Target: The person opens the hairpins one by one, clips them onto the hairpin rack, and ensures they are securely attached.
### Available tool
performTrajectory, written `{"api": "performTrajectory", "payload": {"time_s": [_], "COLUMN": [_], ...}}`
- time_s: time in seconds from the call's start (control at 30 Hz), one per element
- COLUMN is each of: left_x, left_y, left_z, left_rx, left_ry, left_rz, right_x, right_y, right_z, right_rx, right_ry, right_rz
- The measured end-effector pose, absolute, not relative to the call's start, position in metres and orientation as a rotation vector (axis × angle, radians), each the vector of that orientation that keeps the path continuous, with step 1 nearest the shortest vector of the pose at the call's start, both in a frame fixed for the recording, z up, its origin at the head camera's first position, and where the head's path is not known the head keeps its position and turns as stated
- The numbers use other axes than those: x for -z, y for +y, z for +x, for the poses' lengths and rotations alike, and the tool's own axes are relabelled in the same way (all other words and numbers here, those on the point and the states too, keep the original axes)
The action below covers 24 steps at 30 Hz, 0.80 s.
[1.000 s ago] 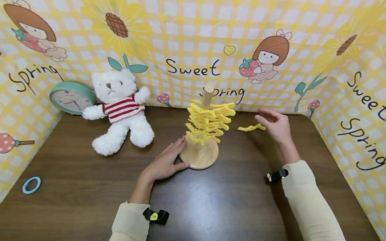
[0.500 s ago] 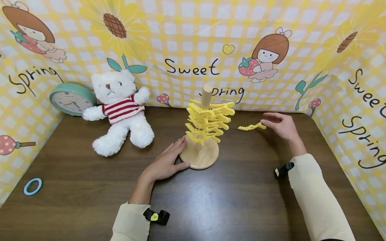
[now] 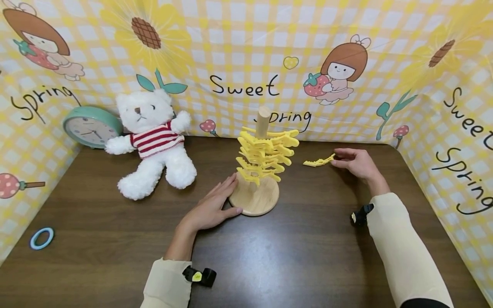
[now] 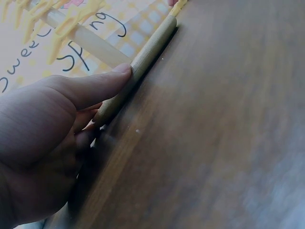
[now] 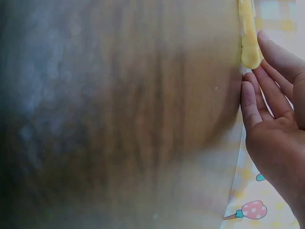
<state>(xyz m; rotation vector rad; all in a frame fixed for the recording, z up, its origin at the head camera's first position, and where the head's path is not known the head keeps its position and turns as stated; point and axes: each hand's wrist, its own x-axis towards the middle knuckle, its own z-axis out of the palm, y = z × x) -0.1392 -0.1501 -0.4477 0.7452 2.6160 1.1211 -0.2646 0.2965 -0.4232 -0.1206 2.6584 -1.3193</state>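
In the head view, a wooden stand [image 3: 255,204] with a round base and upright post carries several yellow plastic pieces [image 3: 265,149] stacked around the post. My left hand [image 3: 209,209] rests against the left rim of the base, fingers extended; in the left wrist view, its thumb lies on the base's edge. Off to the right lies one loose yellow plastic piece [image 3: 317,162], slim, with a bumpy edge. The thumb and fingers of my right hand [image 3: 358,164] are at its right end and appear to pinch it; the right wrist view shows its rounded tip [image 5: 250,55] beside the thumb.
A white teddy bear [image 3: 152,145] in a striped shirt sits at the back left, beside a green clock [image 3: 92,126]. Near the left edge lies a light blue ring [image 3: 41,238]. Patterned cloth walls [image 3: 246,51] close off the brown table [image 3: 292,256].
My right hand has moved right and lowered, and its thumb and fingers have closed around the loose yellow piece's end. The left hand stays at the base.
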Motion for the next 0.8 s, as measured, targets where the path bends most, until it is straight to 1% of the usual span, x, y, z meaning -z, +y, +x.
{"api": "performTrajectory", "payload": {"time_s": [0.53, 0.8], "left_x": [0.4487, 0.4503], "left_y": [-0.1497, -0.1501], "left_z": [-0.1397, -0.1405], "left_rx": [-1.131, -1.126], "left_ry": [2.611, 2.619], "left_rz": [0.736, 0.738], "right_x": [0.4269, 0.4242], "right_y": [0.2977, 0.295], "right_z": [-0.2667, -0.2656], "right_rx": [1.201, 1.24], "right_ry": [2.741, 2.734], "right_rz": [-0.207, -0.192]}}
